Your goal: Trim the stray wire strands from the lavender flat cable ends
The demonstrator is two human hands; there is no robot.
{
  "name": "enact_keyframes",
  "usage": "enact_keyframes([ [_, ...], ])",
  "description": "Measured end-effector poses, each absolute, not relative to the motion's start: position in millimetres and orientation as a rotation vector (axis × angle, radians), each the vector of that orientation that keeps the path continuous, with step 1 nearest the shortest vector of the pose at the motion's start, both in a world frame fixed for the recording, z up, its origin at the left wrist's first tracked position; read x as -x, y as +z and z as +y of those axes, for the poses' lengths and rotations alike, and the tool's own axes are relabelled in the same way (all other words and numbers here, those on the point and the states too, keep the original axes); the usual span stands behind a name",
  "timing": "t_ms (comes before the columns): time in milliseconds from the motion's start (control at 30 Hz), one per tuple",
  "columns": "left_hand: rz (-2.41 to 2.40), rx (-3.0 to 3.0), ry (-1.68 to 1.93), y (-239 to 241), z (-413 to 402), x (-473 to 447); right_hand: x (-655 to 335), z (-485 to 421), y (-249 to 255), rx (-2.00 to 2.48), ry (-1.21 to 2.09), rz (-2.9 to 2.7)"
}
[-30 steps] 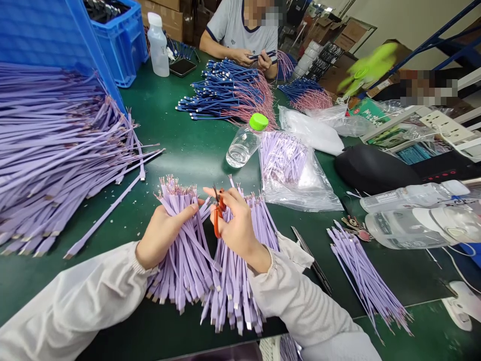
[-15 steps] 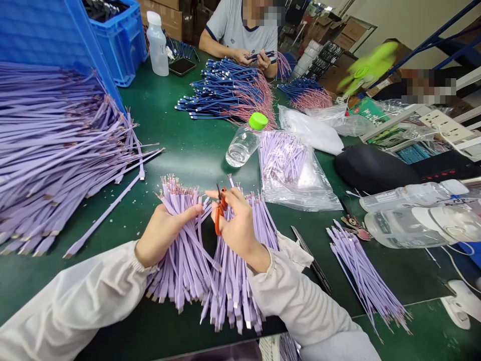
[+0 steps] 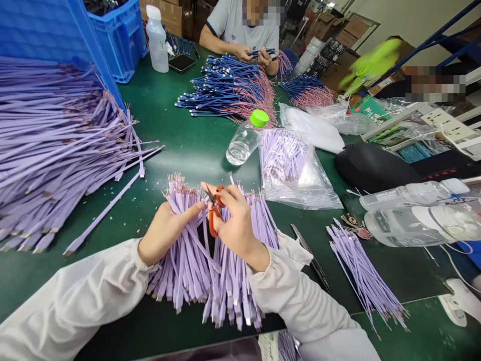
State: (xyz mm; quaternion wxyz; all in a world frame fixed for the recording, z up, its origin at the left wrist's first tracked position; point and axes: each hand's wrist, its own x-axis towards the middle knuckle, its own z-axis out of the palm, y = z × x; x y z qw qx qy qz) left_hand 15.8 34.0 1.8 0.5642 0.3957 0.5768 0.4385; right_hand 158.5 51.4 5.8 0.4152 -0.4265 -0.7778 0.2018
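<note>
My left hand (image 3: 167, 233) grips a thick bunch of flat lilac cables (image 3: 184, 265), with their stripped wire ends fanning upward. My right hand (image 3: 235, 223) holds small orange-handled snips (image 3: 213, 210) just above that bunch, their blades close to my left thumb. A second mass of the same cables (image 3: 240, 286) hangs below my right hand. Both my forearms are in white sleeves, and the snips' blades look partly hidden by my fingers.
A large heap of lilac cables (image 3: 56, 150) lies at left beside a blue crate (image 3: 116, 40). Ahead are a green-capped bottle (image 3: 245, 140) and a clear bag of cables (image 3: 289, 173). A co-worker's hands (image 3: 253, 54) hold blue cables. Metal tweezers (image 3: 310, 255) lie to my right.
The snips have tilted, with their blades now pointing up and left toward the bunch in my left hand. My left hand has shifted slightly to the right.
</note>
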Motion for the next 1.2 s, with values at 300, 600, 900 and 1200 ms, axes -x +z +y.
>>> enact_keyframes([
  [300,1.371,-1.098,0.992,-3.6,35.6,-15.8,-159.7,53.4,5.7,1.098,0.474,-1.926],
  [600,1.393,-1.125,0.983,0.3,34.8,-17.2,-160.1,53.2,5.8,1.181,0.561,-1.840],
  [900,1.450,-1.112,0.905,-3.5,36.4,-13.6,-165.1,64.8,-0.6,1.313,0.769,-1.632],
  [1200,1.407,-0.892,0.980,-3.9,35.9,-8.9,-165.0,53.8,3.9,1.136,0.634,-1.840],
])
